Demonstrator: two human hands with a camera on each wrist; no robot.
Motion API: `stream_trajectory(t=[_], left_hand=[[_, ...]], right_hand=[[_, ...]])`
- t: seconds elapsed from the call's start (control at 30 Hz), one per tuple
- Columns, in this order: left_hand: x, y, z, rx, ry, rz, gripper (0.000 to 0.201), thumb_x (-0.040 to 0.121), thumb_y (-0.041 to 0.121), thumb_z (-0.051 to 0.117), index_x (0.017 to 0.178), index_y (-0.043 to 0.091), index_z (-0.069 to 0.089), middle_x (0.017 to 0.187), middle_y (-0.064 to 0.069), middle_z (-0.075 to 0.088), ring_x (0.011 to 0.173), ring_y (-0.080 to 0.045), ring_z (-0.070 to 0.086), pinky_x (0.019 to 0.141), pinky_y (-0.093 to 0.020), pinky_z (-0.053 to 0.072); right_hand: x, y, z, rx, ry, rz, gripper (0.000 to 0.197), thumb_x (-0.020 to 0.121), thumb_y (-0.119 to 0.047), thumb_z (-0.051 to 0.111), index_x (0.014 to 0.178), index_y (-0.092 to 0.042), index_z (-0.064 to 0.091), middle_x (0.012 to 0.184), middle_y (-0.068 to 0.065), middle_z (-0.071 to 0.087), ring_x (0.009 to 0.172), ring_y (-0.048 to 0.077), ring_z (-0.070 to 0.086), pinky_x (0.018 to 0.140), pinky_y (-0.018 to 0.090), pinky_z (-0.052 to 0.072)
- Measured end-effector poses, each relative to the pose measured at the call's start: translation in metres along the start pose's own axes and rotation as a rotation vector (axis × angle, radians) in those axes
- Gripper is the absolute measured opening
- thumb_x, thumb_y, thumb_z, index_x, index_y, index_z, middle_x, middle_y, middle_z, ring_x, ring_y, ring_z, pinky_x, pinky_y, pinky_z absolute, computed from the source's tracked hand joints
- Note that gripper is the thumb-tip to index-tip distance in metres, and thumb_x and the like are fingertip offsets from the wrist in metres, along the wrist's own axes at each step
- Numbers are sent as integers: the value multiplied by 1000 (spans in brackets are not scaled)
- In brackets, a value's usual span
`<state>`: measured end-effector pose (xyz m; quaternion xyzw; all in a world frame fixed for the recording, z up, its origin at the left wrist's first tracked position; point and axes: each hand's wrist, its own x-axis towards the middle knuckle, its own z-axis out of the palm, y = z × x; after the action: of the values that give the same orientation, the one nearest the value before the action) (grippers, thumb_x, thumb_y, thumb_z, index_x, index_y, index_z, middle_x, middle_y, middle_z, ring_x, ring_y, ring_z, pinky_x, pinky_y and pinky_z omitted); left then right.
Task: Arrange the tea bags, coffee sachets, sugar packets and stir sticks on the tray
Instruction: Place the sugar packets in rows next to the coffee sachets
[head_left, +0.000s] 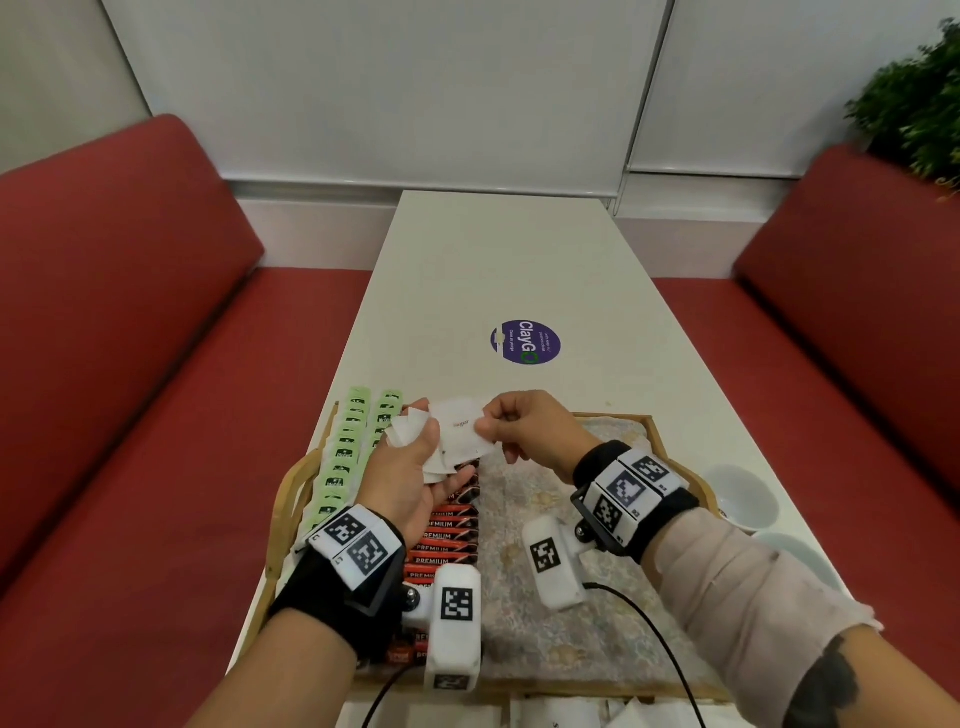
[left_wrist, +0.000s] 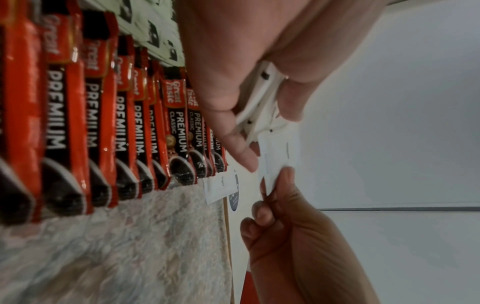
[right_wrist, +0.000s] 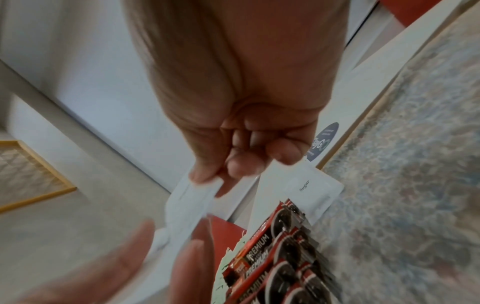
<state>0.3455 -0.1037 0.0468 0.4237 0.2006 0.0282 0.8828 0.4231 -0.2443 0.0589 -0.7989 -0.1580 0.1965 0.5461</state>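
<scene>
- My right grip (head_left: 511, 423) pinches one white sugar packet (head_left: 462, 423) at its edge between thumb and forefinger, the other fingers curled in, at mid-frame in the head view.
- In the right wrist view the fingertips (right_wrist: 205, 176) nip the packet's corner just below centre.
- My left grip (head_left: 415, 467) sits just left of it, palm up, fingers curled round a small fan of sugar packets (head_left: 410, 431); the left wrist view shows the stack (left_wrist: 262, 102) clamped between thumb and fingers at upper centre.
- The pinched packet touches the fan, and I cannot tell whether it is free of it.
- One more sugar packet (right_wrist: 309, 191) lies on the tray beside the far end of the coffee row, right of centre in the right wrist view.
- Below the hands, the red coffee sachets (head_left: 447, 540) lie overlapped in a row down the lower middle of the head view.
- The green tea bags (head_left: 345, 452) lie in two rows at their left, along the tray's left side.
- The wooden tray (head_left: 283, 499) carries a patterned cloth liner (head_left: 545, 499), bare on its right half.
- The tray sits on the white counter (head_left: 498, 270), with a purple round sticker (head_left: 524, 341) past it.
- White bowls (head_left: 743, 493) stand at the tray's right edge.
- Loose white packets (head_left: 556, 714) lie along the bottom edge.
</scene>
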Motion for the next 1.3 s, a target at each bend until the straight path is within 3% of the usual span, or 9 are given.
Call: stream_trajectory(t=[0.1,0.23,0.37,0.5,0.6,0.83,1.0,1.1,1.3], left_hand=[[4,0,-4,-4,33,1,26,99,12,43,121,24,52,107,-8,61,86,-19,63,60,-33,58],[6,1,-6,-17,43,-9,29,99,12,43,124,25,51,108,-8,58,89,-20,62,62,-34,58],[8,3,-7,-24,33,-6,28,99,11,43,123,24,51,106,-7,58,89,-20,62,62,-35,58],[9,3,-7,-18,31,1,26,99,11,44,120,25,52,105,-7,58,89,-20,61,61,-34,58],[9,3,-7,-19,27,2,27,99,11,44,121,25,51,106,-7,57,89,-20,61,61,-34,58],[9,1,-6,-20,23,-4,29,99,10,43,123,24,51,105,-8,58,86,-19,62,60,-33,58],[9,1,-6,-22,27,-18,31,99,10,44,126,23,51,108,-8,58,89,-20,62,61,-34,58],[8,1,-6,-22,27,-24,30,98,10,45,125,22,52,105,-9,59,88,-20,62,60,-34,59],[7,2,-4,-69,8,-67,30,97,14,49,126,19,53,106,-11,60,89,-23,63,59,-35,60]], right_hand=[[9,9,-5,8,195,32,21,90,-9,63,70,-10,55,56,-3,53,38,7,46,40,13,35],[23,32,-9,-50,336,153,21,90,-8,61,70,-12,53,66,2,55,43,13,52,48,23,41],[30,49,-5,-79,343,297,25,90,-9,60,67,-14,54,65,4,58,50,19,54,46,28,45],[36,55,1,-140,333,344,26,88,-11,61,63,-17,57,70,5,61,62,21,53,66,36,48],[40,54,2,-171,309,364,28,88,-13,61,61,-19,58,72,5,62,62,20,52,62,31,44],[46,53,2,-263,306,391,25,85,-16,65,61,-18,57,83,9,67,78,24,61,80,36,52],[48,51,2,-349,285,405,18,85,-17,65,68,-13,61,92,12,70,88,28,66,78,34,52],[49,50,1,-414,281,420,28,85,-20,64,59,-15,54,83,9,64,78,25,60,69,29,47],[50,51,1,-451,263,428,27,81,-19,63,58,-10,53,70,8,56,67,25,53,60,27,42]])
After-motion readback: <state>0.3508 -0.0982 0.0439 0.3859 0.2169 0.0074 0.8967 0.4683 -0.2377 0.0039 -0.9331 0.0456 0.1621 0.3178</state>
